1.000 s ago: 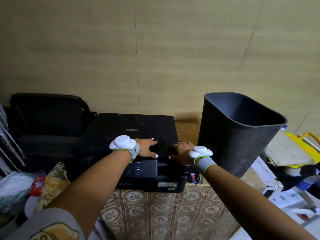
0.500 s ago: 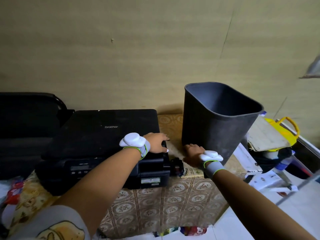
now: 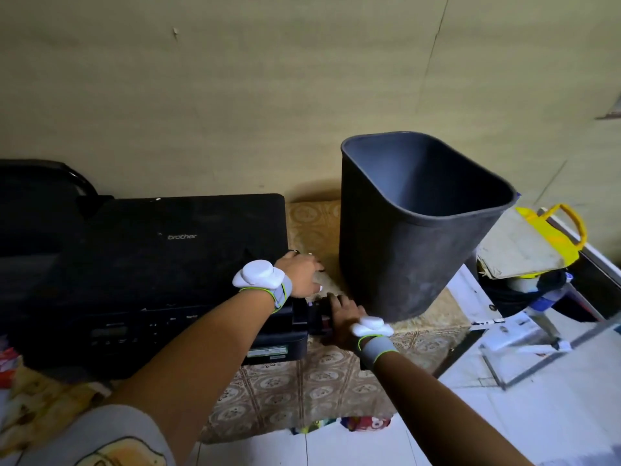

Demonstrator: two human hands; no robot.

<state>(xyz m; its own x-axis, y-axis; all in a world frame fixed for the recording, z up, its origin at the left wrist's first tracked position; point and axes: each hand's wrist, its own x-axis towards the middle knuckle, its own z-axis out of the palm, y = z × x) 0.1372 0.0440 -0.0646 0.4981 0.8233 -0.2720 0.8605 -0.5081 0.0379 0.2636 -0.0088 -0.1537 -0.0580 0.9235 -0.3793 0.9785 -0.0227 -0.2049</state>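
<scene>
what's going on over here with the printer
A person is working at the right side of a black printer that sits on a table covered with a patterned cloth. The left hand rests on the printer's top right corner. The right hand is on a small black compartment sticking out of the printer's side; I cannot tell whether it is being opened or closed. A dark grey bin stands upright just beside the hands, apart from the printer.
</scene>
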